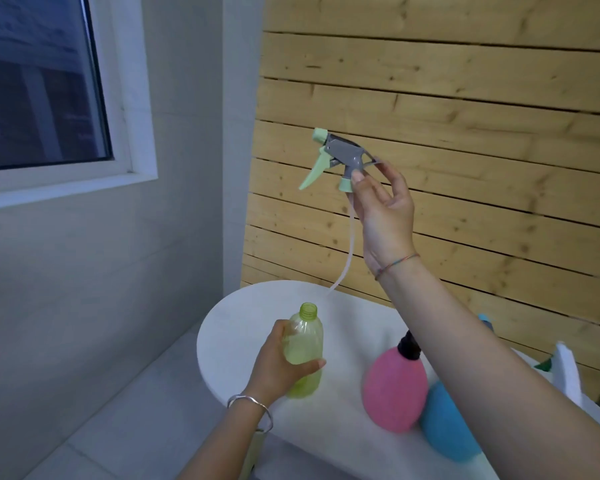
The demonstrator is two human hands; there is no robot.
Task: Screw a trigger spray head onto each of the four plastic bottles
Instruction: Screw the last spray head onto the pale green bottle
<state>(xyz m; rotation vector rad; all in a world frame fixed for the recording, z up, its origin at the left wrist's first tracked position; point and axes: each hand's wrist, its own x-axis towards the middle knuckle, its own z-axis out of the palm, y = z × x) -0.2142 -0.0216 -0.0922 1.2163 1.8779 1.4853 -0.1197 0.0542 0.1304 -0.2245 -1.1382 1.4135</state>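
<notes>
The trigger spray head (340, 161) hangs high above the desk, its grey body running roughly level with the pale green nozzle pointing toward nine o'clock and the green trigger slanting down toward seven o'clock; its thin translucent dip tube (343, 251) trails down toward six o'clock, the tip ending just above the far edge of the desk. The right hand (383, 209) sits at five o'clock of the head, pinching it near the green collar with thumb and fingertips, the other fingers loosely spread. Below, toward seven o'clock, the green bottle (303, 351) stands upright, long axis vertical, its ribbed open neck pointing up, translucent yellow-green. The left hand (281, 365) wraps around its middle from the left, thumb across the front. It rests on the white round desk (243, 320). At four o'clock of it stand a pink bottle (394, 386) with a black neck and, touching it, a blue bottle (444, 424), partly hidden behind the right forearm.
</notes>
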